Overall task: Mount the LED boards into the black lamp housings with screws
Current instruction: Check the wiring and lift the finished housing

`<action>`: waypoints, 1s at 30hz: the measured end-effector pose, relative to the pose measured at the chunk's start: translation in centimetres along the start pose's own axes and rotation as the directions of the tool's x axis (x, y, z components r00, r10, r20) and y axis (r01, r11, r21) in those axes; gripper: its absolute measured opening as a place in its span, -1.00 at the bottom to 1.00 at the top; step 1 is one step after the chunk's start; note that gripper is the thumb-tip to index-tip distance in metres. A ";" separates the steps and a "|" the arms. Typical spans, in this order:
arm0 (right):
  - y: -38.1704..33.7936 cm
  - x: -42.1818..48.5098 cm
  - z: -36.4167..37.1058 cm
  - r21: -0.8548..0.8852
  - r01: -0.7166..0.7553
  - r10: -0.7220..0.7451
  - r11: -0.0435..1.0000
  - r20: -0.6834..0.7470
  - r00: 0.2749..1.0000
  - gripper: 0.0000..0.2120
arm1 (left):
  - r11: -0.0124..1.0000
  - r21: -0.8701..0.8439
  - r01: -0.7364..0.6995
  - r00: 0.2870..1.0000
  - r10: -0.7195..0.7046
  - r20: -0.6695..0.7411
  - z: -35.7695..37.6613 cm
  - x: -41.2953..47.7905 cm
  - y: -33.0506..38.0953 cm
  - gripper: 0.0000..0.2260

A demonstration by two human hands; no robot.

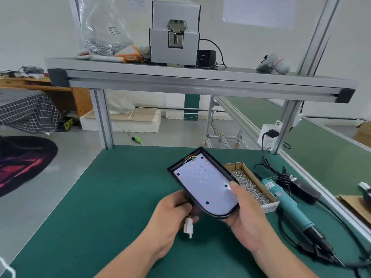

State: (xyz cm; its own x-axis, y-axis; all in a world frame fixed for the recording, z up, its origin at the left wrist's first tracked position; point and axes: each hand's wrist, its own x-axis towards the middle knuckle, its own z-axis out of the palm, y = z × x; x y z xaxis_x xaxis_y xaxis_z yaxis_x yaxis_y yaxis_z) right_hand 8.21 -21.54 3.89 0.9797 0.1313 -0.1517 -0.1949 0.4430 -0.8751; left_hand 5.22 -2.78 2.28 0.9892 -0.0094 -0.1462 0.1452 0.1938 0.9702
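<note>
While our left hand (172, 211) grips the black lamp housing (216, 159) at its nine o'clock edge and our right hand (247, 213) clasps its five o'clock end above the table (100, 197), the LED board (204, 183) sits inside, its holes seemingly unscrewed, with screws (251, 186) and screwdriver (291, 207) lying at three o'clock.

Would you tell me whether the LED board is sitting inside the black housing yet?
In: the LED board lies within the rim of the black housing.
</note>
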 end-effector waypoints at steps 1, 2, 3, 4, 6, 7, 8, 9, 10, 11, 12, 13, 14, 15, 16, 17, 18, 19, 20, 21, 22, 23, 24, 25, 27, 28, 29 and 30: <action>0.3 0.0 0.1 -0.019 -0.014 0.014 1.000 0.011 1.000 -0.67 | 0.998 -0.061 0.005 0.999 -0.003 0.035 0.2 0.0 -0.2 -0.69; 0.5 0.0 0.3 -0.025 -0.029 0.030 0.999 0.018 0.999 -0.67 | 0.993 -0.116 0.007 0.999 -0.002 0.049 0.3 0.0 -0.3 -0.71; 0.6 0.1 0.2 -0.024 -0.040 0.040 0.999 0.021 0.999 -0.67 | 0.987 -0.161 0.002 0.999 0.006 0.052 0.4 0.0 -0.3 -0.70; 0.6 0.0 0.1 -0.024 -0.050 0.050 0.998 0.017 0.999 -0.67 | 0.982 -0.186 -0.014 0.999 0.022 0.039 0.4 -0.1 -0.4 -0.67; 0.5 -0.1 0.0 -0.027 -0.076 0.077 0.997 0.036 0.996 -0.58 | 0.980 -0.187 -0.068 0.998 0.068 -0.007 0.1 0.0 -0.2 -0.64; 0.4 -0.1 -0.1 -0.037 -0.092 0.094 0.995 0.057 0.994 -0.47 | 0.981 -0.174 -0.088 0.996 0.084 -0.028 -0.1 0.0 0.1 -0.63; 0.2 -0.3 -0.1 -0.055 -0.112 0.115 0.992 0.070 0.991 -0.38 | 0.982 -0.161 -0.095 0.995 0.088 -0.052 -0.3 0.0 0.4 -0.60; 0.2 -0.4 -0.1 -0.071 -0.124 0.130 0.990 0.077 0.989 -0.34 | 0.983 -0.157 -0.092 0.994 0.081 -0.076 -0.6 0.0 0.5 -0.56; 0.1 -0.5 -0.1 -0.086 -0.136 0.143 0.987 0.079 0.987 -0.35 | 0.982 -0.165 -0.089 0.993 0.075 -0.088 -0.9 0.0 0.6 -0.52; 0.1 -0.5 -0.2 -0.097 -0.146 0.154 0.985 0.082 0.985 -0.38 | 0.979 -0.182 -0.089 0.993 0.075 -0.087 -1.0 0.0 0.7 -0.52; 0.0 -0.6 -0.2 -0.107 -0.157 0.166 0.982 0.079 0.983 -0.42 | 0.976 -0.198 -0.091 0.994 0.077 -0.081 -1.2 -0.1 0.9 -0.52; 0.1 -0.5 -0.2 -0.113 -0.165 0.174 0.980 0.077 0.982 -0.47 | 0.973 -0.209 -0.097 0.994 0.084 -0.072 -1.3 -0.1 1.0 -0.55; 0.0 -0.5 -0.3 -0.120 -0.173 0.183 0.978 0.076 0.980 -0.52 | 0.972 -0.208 -0.107 0.993 0.096 -0.063 -1.4 -0.1 1.0 -0.59; -0.1 -0.4 -0.4 -0.132 -0.169 0.180 0.977 0.078 0.980 -0.59 | 0.972 -0.204 -0.118 0.993 0.109 -0.056 -1.4 -0.1 1.1 -0.65; -0.2 -0.4 -0.4 -0.167 -0.155 0.170 0.974 0.080 0.982 -0.67 | 0.972 -0.200 -0.126 0.992 0.117 -0.053 -1.4 0.0 1.1 -0.70; -0.1 -0.3 -0.6 -0.208 -0.126 0.147 0.970 0.088 0.985 -0.75 | 0.972 -0.198 -0.128 0.991 0.120 -0.052 -1.4 0.1 1.0 -0.73; -0.1 -0.3 -0.6 -0.245 -0.092 0.118 0.965 0.094 0.989 -0.81 | 0.973 -0.195 -0.125 0.992 0.118 -0.050 -1.5 0.2 0.8 -0.74; 0.0 -0.3 -0.6 -0.272 -0.050 0.081 0.961 0.102 0.991 -0.79 | 0.974 -0.192 -0.123 0.992 0.117 -0.044 -1.5 0.3 0.8 -0.74; 0.0 -0.6 -0.5 -0.311 -0.003 0.038 0.950 0.108 0.993 -0.74 | 0.975 -0.182 -0.125 0.992 0.119 -0.043 -1.4 0.3 0.8 -0.74; -0.1 -0.8 -0.4 -0.373 0.059 -0.015 0.926 0.120 0.993 -0.69 | 0.979 -0.157 -0.134 0.991 0.127 -0.051 -1.4 0.2 0.7 -0.74; -0.2 -1.1 -0.1 -0.452 0.130 -0.073 0.882 0.141 0.987 -0.65 | 0.983 -0.108 -0.146 0.988 0.139 -0.070 -1.2 0.0 0.8 -0.73; -0.3 -1.3 0.1 -0.535 0.192 -0.119 0.823 0.169 0.979 -0.61 | 0.987 -0.049 -0.152 0.985 0.148 -0.090 -1.0 -0.2 0.7 -0.70; -0.6 -1.6 0.2 -0.611 0.235 -0.146 0.756 0.193 0.970 -0.54 | 0.989 0.012 -0.148 0.983 0.148 -0.110 -1.0 -0.2 0.5 -0.65; -0.7 -1.7 0.2 -0.691 0.272 -0.151 0.670 0.232 0.961 -0.42 | 0.990 0.064 -0.130 0.982 0.137 -0.127 -0.9 -0.1 0.1 -0.64; -0.6 -1.9 0.2 -0.821 0.363 -0.113 0.441 0.350 0.930 0.00 | 0.986 0.142 -0.090 0.982 0.112 -0.153 -0.7 -0.1 -0.2 -0.66; -0.4 -2.1 0.4 -0.863 0.390 -0.086 0.320 0.384 0.919 0.16 | 0.983 0.165 -0.077 0.983 0.103 -0.155 -0.5 -0.1 -0.3 -0.67; -0.2 -2.4 0.8 -0.880 0.427 -0.077 0.207 0.420 0.904 0.24 | 0.982 0.174 -0.066 0.983 0.094 -0.158 -0.4 0.0 -0.4 -0.68; 0.0 -2.5 1.1 -0.876 0.466 -0.088 0.120 0.458 0.884 0.25 | 0.982 0.180 -0.057 0.982 0.088 -0.167 -0.3 0.0 -0.5 -0.70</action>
State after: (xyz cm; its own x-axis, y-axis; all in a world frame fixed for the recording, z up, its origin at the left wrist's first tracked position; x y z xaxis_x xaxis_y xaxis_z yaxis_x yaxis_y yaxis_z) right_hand 5.73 -20.84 4.75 0.8616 0.4838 0.1534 0.4752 -0.6630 -0.5785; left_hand 5.12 -2.58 1.77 0.9809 0.1718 -0.0908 0.0896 0.0148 0.9959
